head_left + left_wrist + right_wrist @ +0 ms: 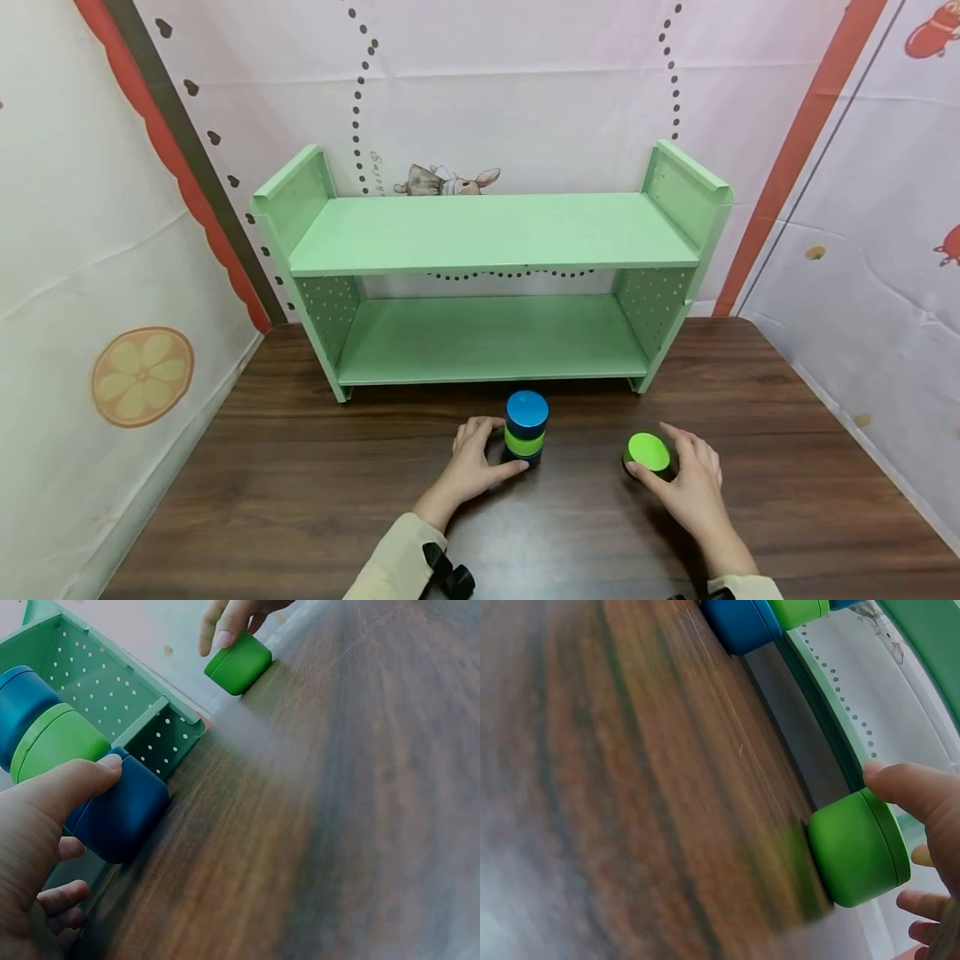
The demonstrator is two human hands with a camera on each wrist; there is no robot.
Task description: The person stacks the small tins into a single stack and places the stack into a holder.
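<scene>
Three round lidded jars stand in a stack on the table: a blue jar (pixel 527 412) on top, a green jar (pixel 524 443) in the middle and a blue jar (pixel 127 810) at the bottom. My left hand (pixel 474 462) is at the stack's left side, fingers loosely spread, its thumb tip against the bottom jar's upper edge. Further right stands a single green jar (pixel 859 851), upright on the table. Around it, my right hand (pixel 693 483) has thumb and fingers apart, with the thumb tip right at the lid's edge.
A light green two-tier shelf (pixel 495 237) stands at the back of the brown wooden table (pixel 300 500), just behind the stack. Printed cloth (pixel 525 100) hangs behind it and along both sides. A black strap with knobs (pixel 450 573) sits on the left sleeve.
</scene>
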